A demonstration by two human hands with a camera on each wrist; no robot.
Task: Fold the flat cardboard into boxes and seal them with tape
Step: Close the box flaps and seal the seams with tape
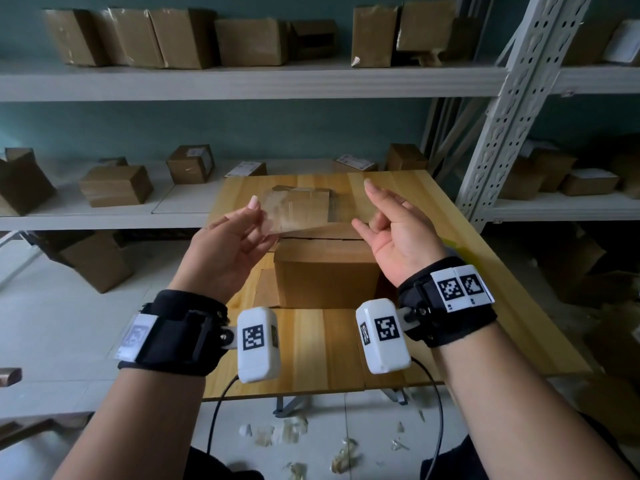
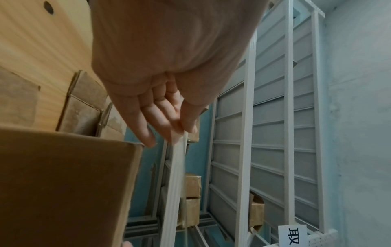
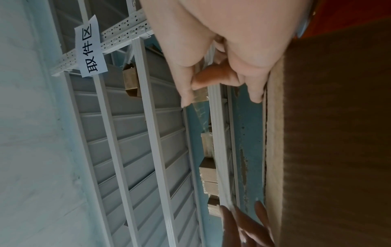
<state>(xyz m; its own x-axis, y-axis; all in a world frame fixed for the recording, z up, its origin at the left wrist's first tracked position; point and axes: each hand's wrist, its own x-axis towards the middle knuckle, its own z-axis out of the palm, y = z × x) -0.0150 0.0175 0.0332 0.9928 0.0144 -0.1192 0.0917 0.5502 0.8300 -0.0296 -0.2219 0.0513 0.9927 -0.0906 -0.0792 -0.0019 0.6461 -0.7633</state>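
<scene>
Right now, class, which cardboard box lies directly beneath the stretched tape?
The box on the wooden table, directly below the clear tape and between both wrists; every other box sits on the shelves.

Behind the table (image 1: 311, 344) we see grey shelving (image 1: 242, 83) carrying brown parcels (image 1: 116, 185); a paper sign (image 3: 91, 48) hangs on its upright; scraps (image 1: 343, 455) litter the floor below the table.

You can't tell whether the right hand (image 1: 398, 233) grips the tape (image 1: 298, 211); the box (image 1: 325, 271) hides bench (image 1: 311, 348) behind.
</scene>
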